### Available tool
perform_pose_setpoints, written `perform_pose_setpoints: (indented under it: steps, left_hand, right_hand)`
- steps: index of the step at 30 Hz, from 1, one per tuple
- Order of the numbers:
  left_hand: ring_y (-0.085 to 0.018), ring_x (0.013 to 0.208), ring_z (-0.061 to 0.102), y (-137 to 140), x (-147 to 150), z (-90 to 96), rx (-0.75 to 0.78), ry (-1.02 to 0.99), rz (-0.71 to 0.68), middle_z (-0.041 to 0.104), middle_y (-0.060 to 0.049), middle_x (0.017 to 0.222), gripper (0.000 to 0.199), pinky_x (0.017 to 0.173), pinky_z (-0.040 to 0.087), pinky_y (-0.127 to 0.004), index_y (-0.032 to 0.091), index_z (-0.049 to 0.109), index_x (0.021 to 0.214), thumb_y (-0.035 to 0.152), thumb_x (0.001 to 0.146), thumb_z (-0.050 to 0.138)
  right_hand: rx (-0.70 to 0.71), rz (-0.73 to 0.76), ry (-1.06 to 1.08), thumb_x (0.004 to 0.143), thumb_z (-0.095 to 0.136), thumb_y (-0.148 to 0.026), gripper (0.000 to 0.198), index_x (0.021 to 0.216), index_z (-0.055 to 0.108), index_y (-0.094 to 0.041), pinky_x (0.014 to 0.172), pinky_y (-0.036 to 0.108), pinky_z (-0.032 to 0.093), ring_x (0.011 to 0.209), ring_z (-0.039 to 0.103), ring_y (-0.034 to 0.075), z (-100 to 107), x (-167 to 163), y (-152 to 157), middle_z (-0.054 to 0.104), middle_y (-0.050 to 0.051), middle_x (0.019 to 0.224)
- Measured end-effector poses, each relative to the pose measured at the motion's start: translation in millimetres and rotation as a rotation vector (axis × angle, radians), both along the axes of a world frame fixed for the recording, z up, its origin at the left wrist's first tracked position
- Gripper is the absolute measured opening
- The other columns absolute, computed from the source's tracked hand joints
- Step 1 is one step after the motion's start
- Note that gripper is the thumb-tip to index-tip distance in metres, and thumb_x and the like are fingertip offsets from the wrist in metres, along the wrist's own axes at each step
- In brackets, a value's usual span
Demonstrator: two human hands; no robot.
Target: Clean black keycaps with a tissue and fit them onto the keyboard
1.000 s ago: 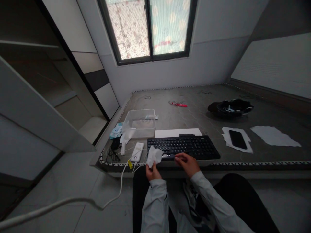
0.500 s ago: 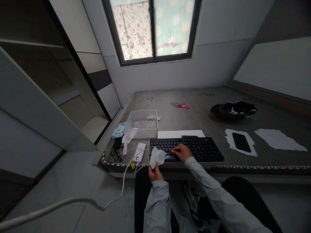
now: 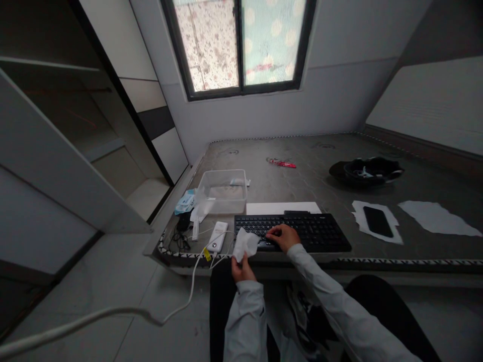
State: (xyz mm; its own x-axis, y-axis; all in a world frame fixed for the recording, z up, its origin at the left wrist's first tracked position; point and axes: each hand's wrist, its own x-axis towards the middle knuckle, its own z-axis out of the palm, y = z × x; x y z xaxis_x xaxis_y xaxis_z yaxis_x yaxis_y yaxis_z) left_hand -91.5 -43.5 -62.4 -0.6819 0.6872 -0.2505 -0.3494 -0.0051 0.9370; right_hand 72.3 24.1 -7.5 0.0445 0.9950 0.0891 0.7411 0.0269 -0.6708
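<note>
A crumpled white tissue [image 3: 245, 244] is pinched in my left hand [image 3: 242, 269], just in front of the black keyboard [image 3: 319, 230] and covering its lower left corner. My right hand [image 3: 284, 237] is over the middle of the keyboard, thumb and forefinger pressed together at the keys. Whatever sits between those fingertips, if anything, is too small to make out. Behind the keyboard lie a white sheet [image 3: 264, 207] and a slim black object [image 3: 297, 212]. To the left of the tissue rests a white power bank [image 3: 218, 236] with cables attached.
A clear plastic box [image 3: 222, 205] stands behind the power bank, beside blue-white packaging [image 3: 185, 202]. A phone [image 3: 378, 221] lies on white paper at right, near another paper sheet [image 3: 439, 216] and a black cap [image 3: 368, 172]. A white cable [image 3: 113, 311] hangs off the bed's edge.
The view has shifted very slightly. Both hands keep nearly the same places, the left still holding the tissue and the right still at the keys.
</note>
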Motion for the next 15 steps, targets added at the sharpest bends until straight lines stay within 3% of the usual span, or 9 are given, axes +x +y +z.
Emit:
perform_pose_setpoints:
  steps: [10, 15]
  left_hand:
    - [-0.022, 0.082, 0.067, 3, 4, -4.1, 0.067, -0.017, 0.026, 0.072, -0.003, 0.077, 0.037, 0.077, 0.053, -0.035, 0.018, 0.068, 0.085, 0.045, 0.061, 0.076]
    - [-0.024, 0.085, 0.068, 3, 2, -5.4, 0.044, -0.01, 0.033, 0.072, -0.005, 0.08, 0.035, 0.079, 0.054, -0.036, 0.018, 0.068, 0.085, 0.043, 0.062, 0.076]
  right_hand:
    - [-0.272, 0.002, -0.027, 0.068, 0.075, -0.039, 0.014, 0.073, 0.075, -0.026, 0.067, 0.025, 0.046, 0.078, 0.068, 0.017, 16, -1, 12, 0.076, 0.001, 0.08]
    - [-0.312, 0.002, -0.033, 0.066, 0.077, -0.037, 0.013, 0.072, 0.076, -0.026, 0.064, 0.025, 0.045, 0.074, 0.068, 0.016, 21, -1, 16, 0.076, 0.001, 0.076]
